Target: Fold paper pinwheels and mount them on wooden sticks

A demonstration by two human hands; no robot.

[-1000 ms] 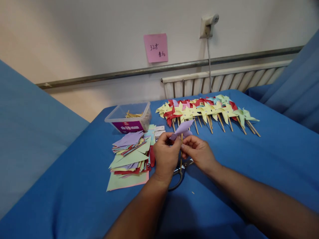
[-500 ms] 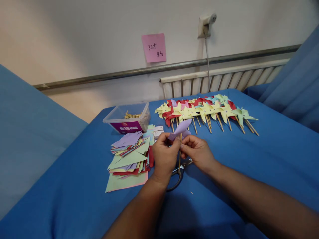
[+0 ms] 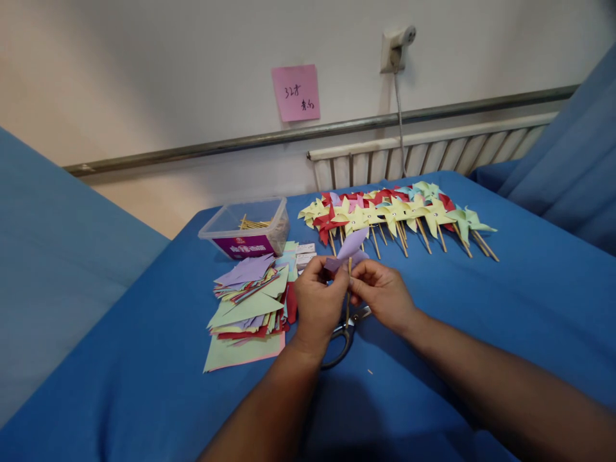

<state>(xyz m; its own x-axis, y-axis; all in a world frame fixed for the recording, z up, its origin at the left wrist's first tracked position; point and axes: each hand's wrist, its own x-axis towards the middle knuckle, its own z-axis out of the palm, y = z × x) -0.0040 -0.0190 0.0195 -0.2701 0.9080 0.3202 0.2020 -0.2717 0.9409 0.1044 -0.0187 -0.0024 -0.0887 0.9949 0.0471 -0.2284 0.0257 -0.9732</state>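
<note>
My left hand (image 3: 320, 296) is closed on a purple paper pinwheel (image 3: 353, 245), its thumb against the top of a thin wooden stick (image 3: 348, 298). From the right, my right hand (image 3: 382, 292) pinches at the same stick just under the paper. The stick hangs nearly upright between the hands, and the paper blades rise above the fingers. Part of the pinwheel is hidden behind my left hand. Below the hands lie scissors (image 3: 342, 350) with dark handles, partly covered by my left hand and the stick.
Paper pieces in several colours (image 3: 250, 295) are stacked at the left. Behind them stands a clear plastic box (image 3: 276, 234) holding wooden sticks. Finished pinwheels (image 3: 397, 212) lie in rows at the back right on the blue cloth (image 3: 481, 308). Small white boxes (image 3: 305, 256) sit near my left hand.
Both hands stay almost in place around the stick. The purple paper has tilted very slightly; the rest looks the same apart from a small camera shift.
</note>
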